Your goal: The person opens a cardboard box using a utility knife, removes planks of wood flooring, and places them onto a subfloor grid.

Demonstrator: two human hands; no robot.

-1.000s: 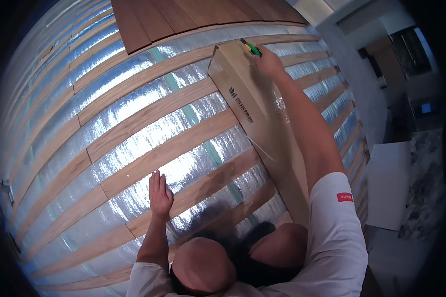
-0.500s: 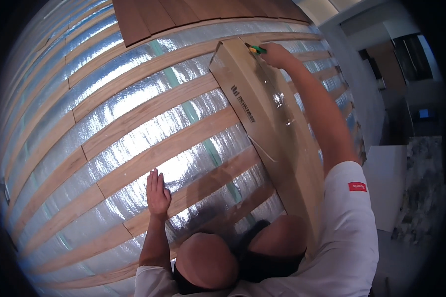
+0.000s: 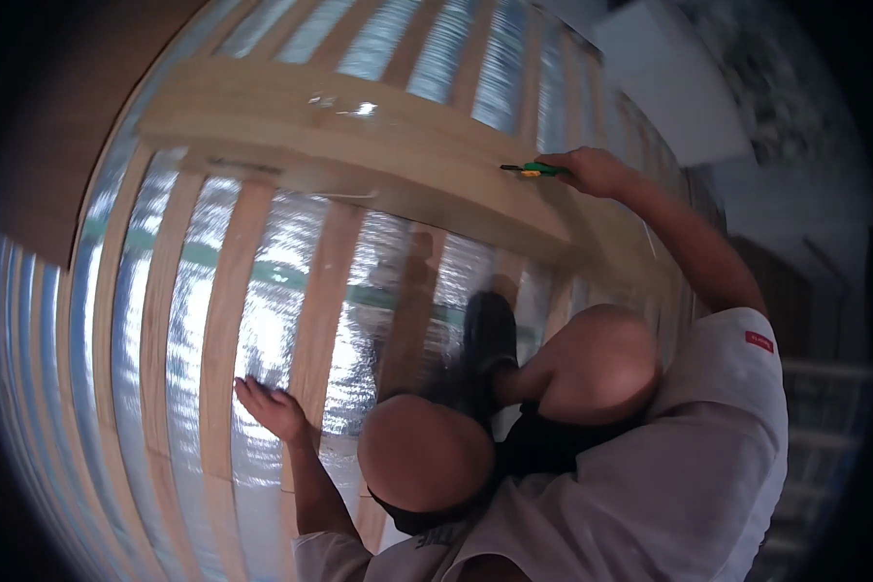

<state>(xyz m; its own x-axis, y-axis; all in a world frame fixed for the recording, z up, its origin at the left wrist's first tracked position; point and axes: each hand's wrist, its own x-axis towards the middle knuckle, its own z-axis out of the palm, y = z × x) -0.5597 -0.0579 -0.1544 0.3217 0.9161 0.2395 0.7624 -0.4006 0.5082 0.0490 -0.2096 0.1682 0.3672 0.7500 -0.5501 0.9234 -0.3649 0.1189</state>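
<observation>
A long cardboard box [image 3: 427, 160] lies across the foil-covered floor in front of me, with shiny tape along its top. My right hand [image 3: 595, 173] is closed round a green and yellow utility knife [image 3: 543, 170]. The knife's dark tip points left and is over the right half of the box; whether it touches the cardboard I cannot tell. On the left, my left hand [image 3: 275, 412] is open and holds nothing, its fingers stretched out above the foil and wooden strips.
Silver foil [image 3: 262, 330] covers the floor, crossed by wooden strips [image 3: 225, 320] and a green tape band [image 3: 359, 296]. Brown boards [image 3: 68, 126] lie at the far left. A white panel [image 3: 674, 87] stands at the upper right. My knees are bent close to the box.
My view has turned, so the box now runs across it. The knife has moved from the box's far end toward its nearer part. My left hand's fingers have spread slightly.
</observation>
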